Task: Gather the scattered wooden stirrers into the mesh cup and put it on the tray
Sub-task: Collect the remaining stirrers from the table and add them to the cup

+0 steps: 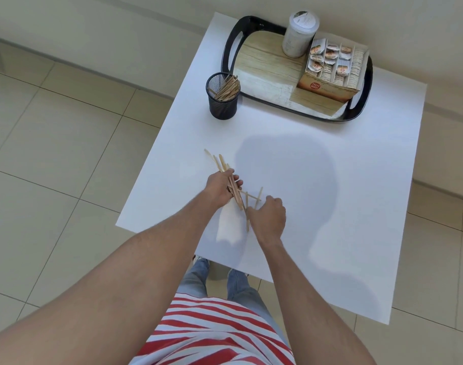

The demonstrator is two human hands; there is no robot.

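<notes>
- Looking down, we see a red-and-white striped shirt (214, 333) and jeans at the bottom edge, with both bare forearms reaching out over a white table (330, 206).
- Our right hand (267, 218) lies knuckles-up on the table among a few loose stirrers (251, 200), which cross one another on the surface. Its fingers are curled down onto them; from above we cannot tell whether they have actually pinched one.
- Just beside it, our left hand (220, 188) is clenched around a bundle of wooden stirrers (218, 162). Their far ends fan out beyond the fist, and the near ends stick out below it towards the loose ones.
- A broad shadow falls on the table to the right of the hands.
- Further on, near the table's left edge, the black mesh cup (223, 101) stands upright on the table. It already holds a sheaf of stirrers leaning to its right side.
- The cup sits just beside the black-rimmed tray (229, 48), outside it, close to the left handle.
- On the tray's wood-patterned floor, at the far right, are an open box of tea bags (333, 69) and a white lidded container (298, 35) behind it.
</notes>
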